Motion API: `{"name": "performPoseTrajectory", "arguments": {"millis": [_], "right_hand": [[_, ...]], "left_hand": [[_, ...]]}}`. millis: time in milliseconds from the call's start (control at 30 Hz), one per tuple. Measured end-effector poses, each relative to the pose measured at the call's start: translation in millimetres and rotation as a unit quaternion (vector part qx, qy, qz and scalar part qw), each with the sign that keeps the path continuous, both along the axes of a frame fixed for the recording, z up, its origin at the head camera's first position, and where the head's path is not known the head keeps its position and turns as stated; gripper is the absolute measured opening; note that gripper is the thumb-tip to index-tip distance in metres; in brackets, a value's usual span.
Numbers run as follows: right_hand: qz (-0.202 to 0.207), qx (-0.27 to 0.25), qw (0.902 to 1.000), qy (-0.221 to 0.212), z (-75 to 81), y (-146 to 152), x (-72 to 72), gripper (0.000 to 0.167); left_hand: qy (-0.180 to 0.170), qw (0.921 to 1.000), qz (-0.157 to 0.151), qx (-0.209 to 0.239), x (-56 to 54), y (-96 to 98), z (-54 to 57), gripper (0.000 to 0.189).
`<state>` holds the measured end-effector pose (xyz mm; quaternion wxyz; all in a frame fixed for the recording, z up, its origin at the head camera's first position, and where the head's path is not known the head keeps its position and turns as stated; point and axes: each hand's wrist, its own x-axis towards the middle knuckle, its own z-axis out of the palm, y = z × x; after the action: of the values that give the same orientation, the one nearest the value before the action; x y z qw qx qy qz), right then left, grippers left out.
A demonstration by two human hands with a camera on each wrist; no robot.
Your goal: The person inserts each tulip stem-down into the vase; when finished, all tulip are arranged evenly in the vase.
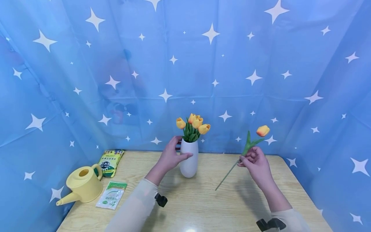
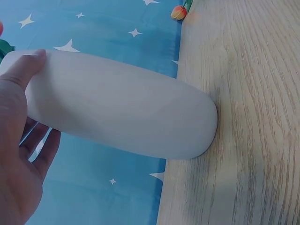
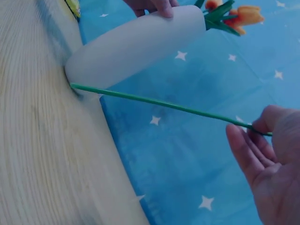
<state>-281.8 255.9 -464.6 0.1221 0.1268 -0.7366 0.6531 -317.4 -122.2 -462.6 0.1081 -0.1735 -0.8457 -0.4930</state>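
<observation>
A white vase (image 1: 189, 164) stands upright on the table, holding several orange-yellow tulips (image 1: 197, 122) with green leaves. My left hand (image 1: 171, 155) grips the vase near its top, thumb across the front and fingers round the far side. In the left wrist view the thumb lies on the smooth white wall of the vase (image 2: 122, 105). To the right, my right hand (image 1: 256, 165) pinches a single tulip (image 1: 263, 130) by its stem, just under the leaves. Its green stem (image 3: 173, 107) slants down and left, with the lower end pointing toward the table.
At the left of the wooden table (image 1: 214, 212) stands a pale yellow watering can (image 1: 87, 185). Beside it lie a yellow-green packet (image 1: 111, 162) and a white-green sachet (image 1: 111, 195). A blue curtain with white stars (image 1: 185, 71) hangs behind the table and along both sides.
</observation>
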Motion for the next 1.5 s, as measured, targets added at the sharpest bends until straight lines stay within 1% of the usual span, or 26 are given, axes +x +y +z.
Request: {"name": "performPoseTrajectory", "arguments": {"millis": [167, 333, 567, 700, 800, 1033, 1200, 1367, 1500], "right_hand": [[-0.001, -0.047, 0.9987, 0.022, 10.3, -8, 2.1, 0.036], [-0.016, -0.099, 0.9937, 0.052, 25.9, -20, 4.5, 0.037], [-0.043, -0.155, 0.9807, 0.111, 51.6, -43, 7.4, 0.041], [-0.036, -0.181, 0.9714, 0.15, 67.1, -56, 7.5, 0.043], [-0.029, -0.194, 0.966, 0.169, 77.3, -64, 7.0, 0.043], [-0.036, -0.197, 0.9606, 0.193, 94.7, -75, 5.0, 0.044], [-0.023, -0.2, 0.953, 0.226, 104.2, -87, 1.8, 0.044], [-0.011, -0.169, 0.9498, 0.263, 112.3, -101, 1.6, 0.042], [-0.002, -0.125, 0.9525, 0.278, 113.3, -112, 3.1, 0.041]], "left_hand": [[0.008, 0.9999, 0.005, -0.005, 1.4, 2.3, 2.6, 0.078], [0.008, 0.9999, 0.007, -0.002, 2.1, 3.2, 3.4, 0.079], [0.002, 1.0, 0.009, 0.0, 2.6, 2.2, 2.4, 0.08], [0.002, 1.0, 0.007, 0.001, 3.1, 2.2, 2.9, 0.08], [0.0, 1.0, 0.008, 0.0, 3.5, 2.3, 3.3, 0.08], [-0.001, 0.9999, 0.013, -0.006, 3.4, 2.9, 3.0, 0.081], [-0.001, 0.9999, 0.014, -0.006, 4.1, 2.3, 2.8, 0.082], [0.001, 0.9999, 0.013, -0.001, 3.5, 2.3, 2.6, 0.082], [0.002, 0.9999, 0.012, -0.001, 2.9, 2.2, 2.0, 0.082]]}}
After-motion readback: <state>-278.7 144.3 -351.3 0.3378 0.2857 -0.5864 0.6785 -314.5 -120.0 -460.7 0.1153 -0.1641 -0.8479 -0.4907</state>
